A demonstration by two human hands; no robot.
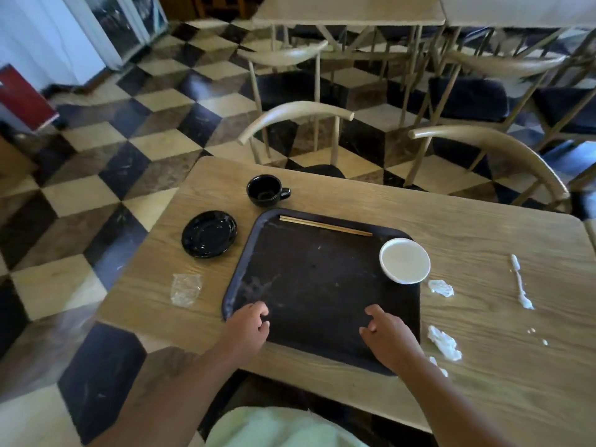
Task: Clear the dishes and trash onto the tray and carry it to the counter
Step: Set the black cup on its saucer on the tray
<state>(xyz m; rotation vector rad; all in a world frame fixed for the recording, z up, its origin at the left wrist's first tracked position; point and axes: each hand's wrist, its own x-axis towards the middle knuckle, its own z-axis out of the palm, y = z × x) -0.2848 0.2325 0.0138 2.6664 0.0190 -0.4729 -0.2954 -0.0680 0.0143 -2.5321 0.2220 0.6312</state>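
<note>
Counter (354, 201), light wood grain, carries every item below. Tray (319, 285), dark, rounded corners, lies at the near middle of it. Saucer (209, 233), black and glossy, sits just left of the tray's far corner, off the tray. Bowl (404, 260), white and looking empty, stands on the tray's right rim. Cup (267, 190), black with its handle to the right, stands just beyond the tray's far left corner. Chopsticks (325, 225), one pair, lie along the tray's far edge. Plastic wrapper (186, 289), clear and crumpled, lies left of the tray. Tissue scraps (444, 343), white, are scattered right of the tray, with a twisted white strip (520, 282) farther right.

Left hand (246, 330) and right hand (388, 338) hover over the tray's near edge, fingers loosely curled, gripping nothing.

Step in hand, by judgement: loading, partly done. Next move likely calls for reaching left for saucer or cup, then gathering wrapper and tissue.
</note>
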